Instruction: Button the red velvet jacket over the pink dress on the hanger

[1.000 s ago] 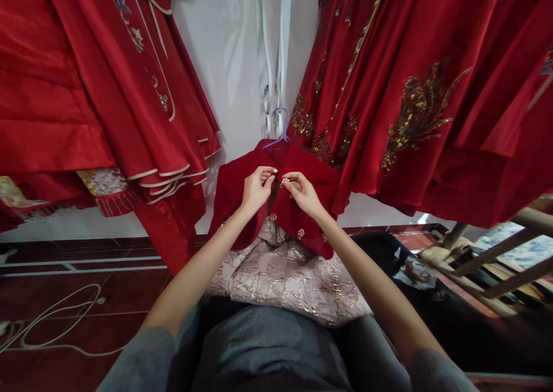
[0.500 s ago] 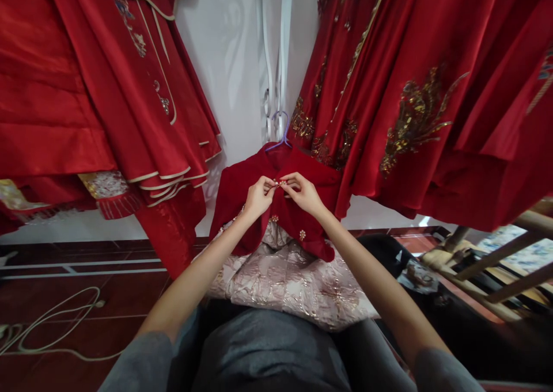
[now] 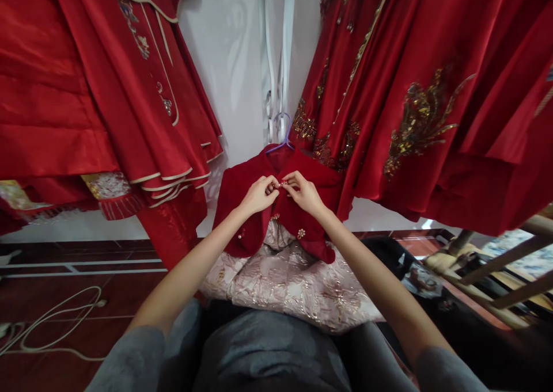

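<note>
A short red jacket (image 3: 233, 193) hangs in front of me on a purple hanger (image 3: 285, 145). At its neck opening, both hands meet around a small beaded button (image 3: 283, 183). My left hand (image 3: 260, 195) is closed, its fingertips pinching the jacket's front edge beside the button. With thumb and forefinger my right hand (image 3: 305, 193) pinches at the button from the other side. The fingers partly hide the fastening. Lower down, a flower-shaped button (image 3: 301, 233) shows on the right front panel. Pale pink-and-gold brocade fabric (image 3: 294, 291) lies beneath the jacket, across my lap.
Red satin garments with pale trim (image 3: 142, 110) hang at left, and a red skirt with gold embroidery (image 3: 415, 121) hangs at right. A white cable (image 3: 56, 349) coils on the tiled floor. Wooden bars (image 3: 505, 265) and a clear plastic bag (image 3: 421, 280) are at right.
My left hand has turned slightly and its fingers have curled more at the button. My right hand stays nearly in place. A beaded button on the jacket's left panel now shows.
</note>
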The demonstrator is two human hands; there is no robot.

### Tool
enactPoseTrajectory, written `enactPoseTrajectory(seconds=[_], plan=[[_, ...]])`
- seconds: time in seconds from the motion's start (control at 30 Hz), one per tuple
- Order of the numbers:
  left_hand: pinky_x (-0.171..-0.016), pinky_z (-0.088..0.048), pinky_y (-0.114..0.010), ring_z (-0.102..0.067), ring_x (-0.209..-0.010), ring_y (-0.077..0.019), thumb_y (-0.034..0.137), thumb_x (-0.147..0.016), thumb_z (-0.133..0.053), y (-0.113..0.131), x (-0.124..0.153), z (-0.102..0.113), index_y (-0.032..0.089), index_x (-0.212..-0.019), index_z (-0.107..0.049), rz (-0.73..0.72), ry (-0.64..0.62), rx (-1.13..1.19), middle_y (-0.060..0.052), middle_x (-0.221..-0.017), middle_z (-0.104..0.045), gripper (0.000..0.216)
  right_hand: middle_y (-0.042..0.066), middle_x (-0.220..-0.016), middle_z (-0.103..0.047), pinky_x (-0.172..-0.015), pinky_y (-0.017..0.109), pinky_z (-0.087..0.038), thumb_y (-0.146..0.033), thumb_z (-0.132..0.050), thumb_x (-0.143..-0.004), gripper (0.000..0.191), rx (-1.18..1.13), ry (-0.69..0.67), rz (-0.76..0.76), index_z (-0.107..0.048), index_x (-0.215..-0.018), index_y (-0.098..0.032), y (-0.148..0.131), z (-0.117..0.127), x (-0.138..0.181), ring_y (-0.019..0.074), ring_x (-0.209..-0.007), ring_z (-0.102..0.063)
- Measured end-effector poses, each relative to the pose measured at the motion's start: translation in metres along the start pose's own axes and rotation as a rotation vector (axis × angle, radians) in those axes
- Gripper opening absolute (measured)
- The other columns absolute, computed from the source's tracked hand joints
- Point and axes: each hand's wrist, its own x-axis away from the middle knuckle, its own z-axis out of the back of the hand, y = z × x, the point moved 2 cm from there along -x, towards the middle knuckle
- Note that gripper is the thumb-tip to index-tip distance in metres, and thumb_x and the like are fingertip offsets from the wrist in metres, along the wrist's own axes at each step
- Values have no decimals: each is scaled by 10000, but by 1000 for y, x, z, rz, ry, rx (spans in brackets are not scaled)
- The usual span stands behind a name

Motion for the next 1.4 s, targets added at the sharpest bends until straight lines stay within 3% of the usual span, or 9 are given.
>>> enactPoseTrajectory(seconds=[0.13, 0.43, 0.87, 1.03, 1.2, 1.3, 1.4], plan=[[-628, -451, -251, -525, -643, -121, 271, -778, -616, 5, -6, 0, 196, -783, -562, -27, 35, -52, 3, -754, -531, 93, 40, -932, -649, -673, 328, -607, -403, -539, -863, 199, -27, -27, 5, -535, -978, -242, -1, 2, 0, 198, -902, -663], [-638, -440, -236, -532, -670, -113, 214, -807, -577, 4, -10, 0, 176, -813, -571, -105, -10, -2, -2, -783, -552, 39, 33, -924, -682, -640, 291, -624, -449, -595, -835, 269, -82, 80, -27, -575, -969, -217, 4, 0, 0, 183, -867, -685], [-631, -415, -228, -523, -661, -108, 208, -792, -574, 1, -14, -1, 176, -807, -564, -119, -45, -29, 12, -760, -534, 36, 42, -918, -696, -705, 322, -609, -403, -682, -775, 274, -141, 19, -79, -590, -926, -195, 7, 4, -4, 193, -881, -691], [-635, -410, -229, -516, -661, -109, 189, -810, -549, 1, -15, 3, 175, -831, -574, -163, -92, -90, 10, -762, -521, 35, 47, -905, -697, -818, 334, -555, -346, -700, -757, 235, -135, 35, -77, -582, -881, -185, 12, 4, -8, 179, -870, -688], [-680, -423, -250, -535, -726, -137, 191, -845, -530, 12, -14, 2, 181, -844, -577, -195, -134, -242, -15, -801, -546, 49, 42, -922, -659, -777, 305, -536, -303, -649, -771, 214, -117, 9, -85, -555, -929, -193, 16, 2, -9, 170, -883, -657], [-696, -450, -265, -553, -750, -148, 208, -872, -503, 17, -8, -8, 182, -905, -568, -127, -54, -224, -37, -871, -568, 76, 42, -1000, -601, -760, 286, -522, -257, -572, -780, 242, -144, 70, -56, -498, -1006, -213, 14, -7, -2, 153, -887, -612], [-710, -482, -265, -583, -792, -149, 213, -898, -464, 14, 4, -21, 188, -925, -554, 24, 135, -52, -52, -931, -596, 98, 76, -1157, -525, -758, 288, -512, -208, -556, -738, 473, -173, 118, -51, -405, -1186, -233, 13, -18, 16, 146, -869, -587]])
